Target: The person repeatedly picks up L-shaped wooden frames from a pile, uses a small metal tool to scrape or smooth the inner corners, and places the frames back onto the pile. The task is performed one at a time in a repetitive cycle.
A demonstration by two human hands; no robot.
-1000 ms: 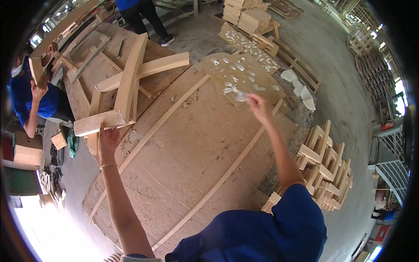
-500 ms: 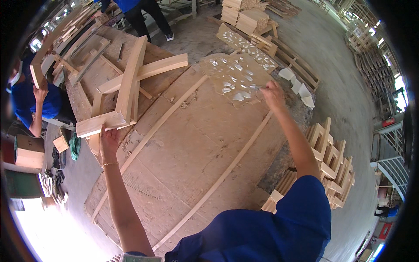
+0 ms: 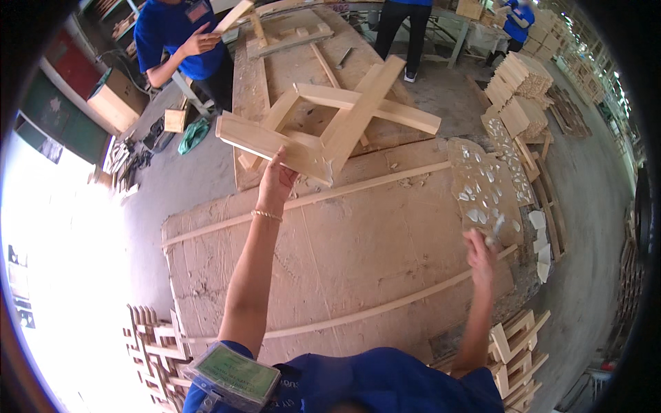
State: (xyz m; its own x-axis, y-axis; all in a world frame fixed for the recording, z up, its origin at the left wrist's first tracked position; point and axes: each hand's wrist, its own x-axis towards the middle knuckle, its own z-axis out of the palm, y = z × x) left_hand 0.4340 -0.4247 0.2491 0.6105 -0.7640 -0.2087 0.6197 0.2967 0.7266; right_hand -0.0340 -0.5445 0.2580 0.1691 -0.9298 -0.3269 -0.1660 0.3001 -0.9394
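My left hand [image 3: 277, 180] grips the near end of a wooden frame [image 3: 272, 141] made of pale bars, thumb over the lower rail. Several bars meet at angles, and two long ones cross on its right. The frame is tilted above the far edge of the cardboard-covered bench [image 3: 358, 241]. On the right, my right hand [image 3: 480, 249] is closed, slightly blurred, around a small thin tool mostly hidden by the fingers. It is beside a brown sheet [image 3: 475, 165] dotted with white, glue-like blobs.
Two wooden strips [image 3: 385, 310] run along the bench. White angular pieces [image 3: 538, 237] lie at its right edge. Stacked wooden frames [image 3: 516, 351] stand at lower right. Across the far table [image 3: 289, 69], a co-worker [image 3: 182, 41] holds a wooden piece. Wood stacks [image 3: 516, 89] stand behind.
My view has turned left. My right hand has drawn back from the blobs toward me, with the tool now mostly hidden. My left hand still grips the frame.
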